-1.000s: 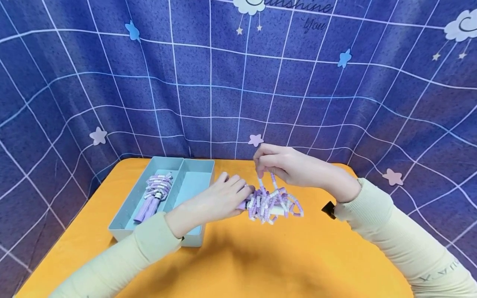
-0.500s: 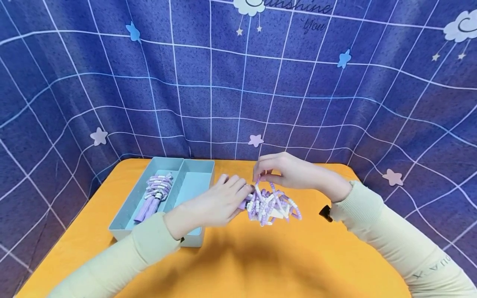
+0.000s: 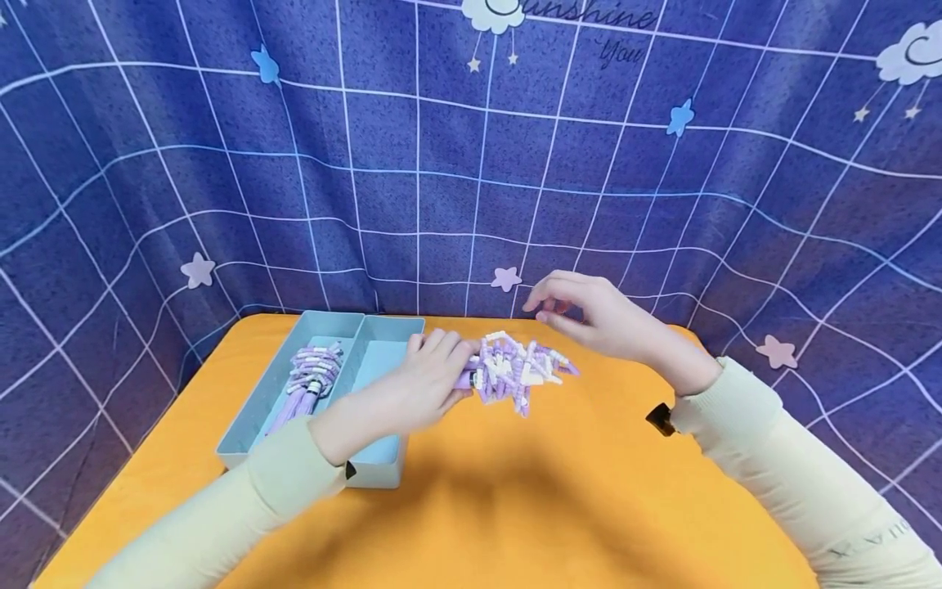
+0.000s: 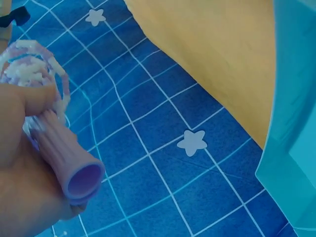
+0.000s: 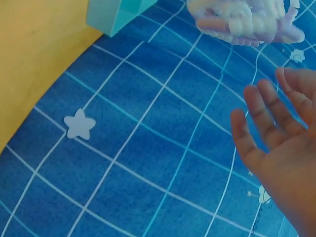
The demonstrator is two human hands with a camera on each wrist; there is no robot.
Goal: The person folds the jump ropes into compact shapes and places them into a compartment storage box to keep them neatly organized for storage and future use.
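My left hand grips the purple handles of a beaded jump rope above the orange tabletop. Its purple and white beaded cord sits bundled beyond the fingers, out to the right. In the left wrist view a hollow handle end pokes out of the fist; the thumb lies across the bundle. Clear of the cord, my right hand hovers up and to the right, holding nothing, with relaxed fingers spread apart in the right wrist view. Another bundled jump rope lies in the left compartment of a blue-grey tray.
The two-compartment tray stands at the left of the orange-covered table, close to my left forearm. A blue curtain with white grid lines and stars hangs right behind the table and along both sides.
My right hand has let go of the beaded cord and moved up and right. The left hand has moved slightly up and left with the jump rope, whose cord is now more compact.
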